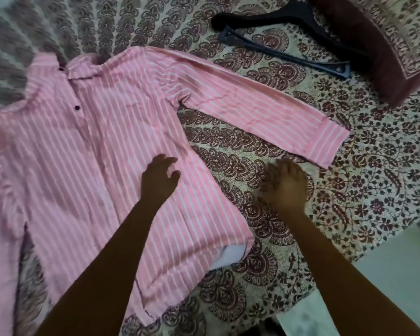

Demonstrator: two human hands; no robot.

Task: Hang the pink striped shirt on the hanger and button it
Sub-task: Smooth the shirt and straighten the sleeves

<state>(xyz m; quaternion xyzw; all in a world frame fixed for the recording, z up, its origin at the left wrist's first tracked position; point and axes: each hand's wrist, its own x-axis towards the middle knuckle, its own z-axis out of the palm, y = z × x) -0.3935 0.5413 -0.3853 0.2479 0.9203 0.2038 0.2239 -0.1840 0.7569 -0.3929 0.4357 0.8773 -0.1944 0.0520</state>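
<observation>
The pink striped shirt (pixel 83 154) lies flat, front up, on the patterned bedspread, collar at the top left and one sleeve stretched out to the right. Two dark buttons show near the collar. My left hand (pixel 159 177) hovers over the shirt's right side, fingers apart, holding nothing. My right hand (pixel 285 186) is over the bedspread just below the sleeve cuff, fingers spread and blurred. A dark hanger (pixel 284 54) lies at the top right, well beyond both hands, beside a black one (pixel 264 18).
The patterned bedspread (pixel 349 178) covers the whole surface. A maroon-bordered pillow (pixel 386 44) sits at the top right, partly over the black hanger. The bed's edge and a pale floor show at the lower right.
</observation>
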